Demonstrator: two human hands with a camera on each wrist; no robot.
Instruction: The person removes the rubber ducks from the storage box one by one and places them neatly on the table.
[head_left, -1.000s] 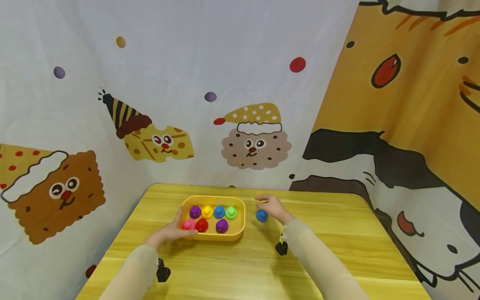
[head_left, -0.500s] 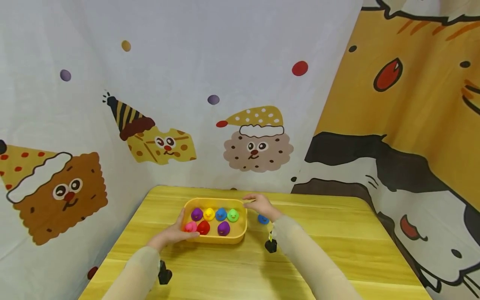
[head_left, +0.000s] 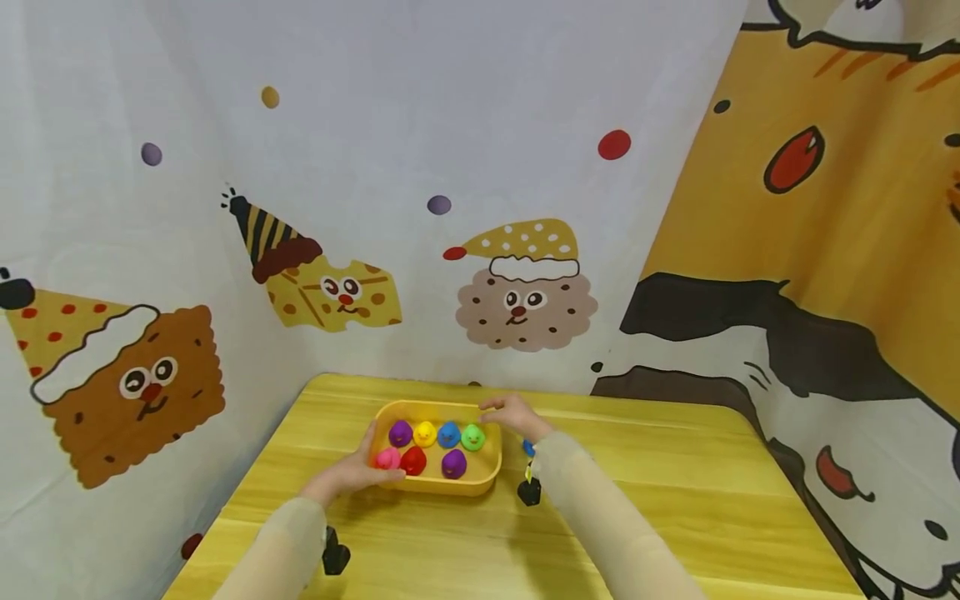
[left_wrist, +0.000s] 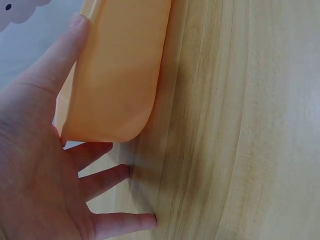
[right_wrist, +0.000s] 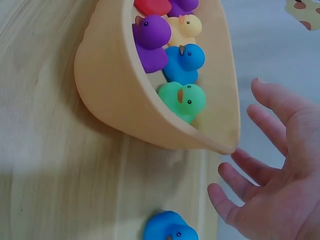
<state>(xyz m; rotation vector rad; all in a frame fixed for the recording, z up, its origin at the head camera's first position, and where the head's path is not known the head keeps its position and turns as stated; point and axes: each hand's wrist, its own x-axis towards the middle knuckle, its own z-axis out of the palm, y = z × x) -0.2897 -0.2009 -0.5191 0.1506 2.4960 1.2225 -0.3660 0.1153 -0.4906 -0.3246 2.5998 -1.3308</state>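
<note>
An orange-yellow plastic basket [head_left: 468,487] holds several small rubber ducks, among them a green duck [right_wrist: 182,102], a purple duck [right_wrist: 151,44] and a yellow duck [head_left: 424,433]. My left hand [head_left: 347,477] is at the basket's left end, its thumb touching the front rim and its other fingers straight and spread by the end wall. Over the basket's far right corner is my right hand [head_left: 517,417], fingers spread and holding nothing. A blue duck [right_wrist: 169,229] lies on the table outside the basket, mostly hidden by the right wrist in the head view.
The wooden table [head_left: 420,550] carries the basket towards its far side. Behind it hangs a white cloth [head_left: 360,125] printed with cartoon food. An orange and black cat print [head_left: 750,317] fills the right side.
My right hand has moved left, from above the loose blue duck to the basket's right corner. The left hand stays at the basket. The head view has shifted slightly.
</note>
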